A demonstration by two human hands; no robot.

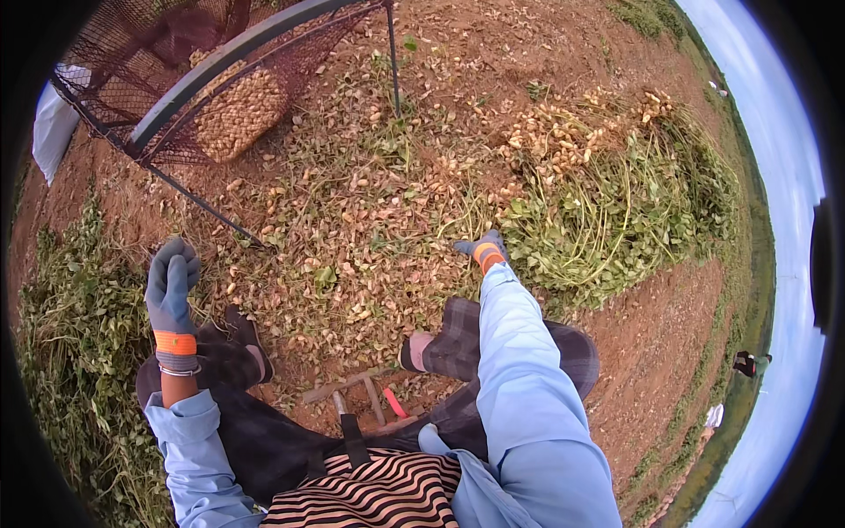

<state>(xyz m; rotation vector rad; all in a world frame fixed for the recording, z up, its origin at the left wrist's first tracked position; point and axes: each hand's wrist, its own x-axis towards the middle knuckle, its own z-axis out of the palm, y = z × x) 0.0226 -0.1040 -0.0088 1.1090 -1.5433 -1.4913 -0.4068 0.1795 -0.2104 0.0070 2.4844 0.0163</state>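
Note:
My left hand [172, 286], in a grey glove with an orange cuff, hovers at the left above my shoe. Its fingers are curled in, and nothing sticks out of them. My right hand [484, 251], gloved alike, reaches forward to the near left edge of a heap of pulled peanut plants [607, 220]. Its thumb stands apart from the fingers, which touch or nearly touch the stems. Clusters of peanuts [563, 136] hang on the roots at the heap's far side. Loose leaves and scattered peanuts [352, 238] cover the ground between my hands.
A metal frame [255, 53] with dark red netting stands at the far left, with a pile of picked peanuts [238, 110] within it. More green plants [79, 352] lie at the left. A white sack [55, 132] stands behind the frame. Beneath me is a low wooden stool [374, 400].

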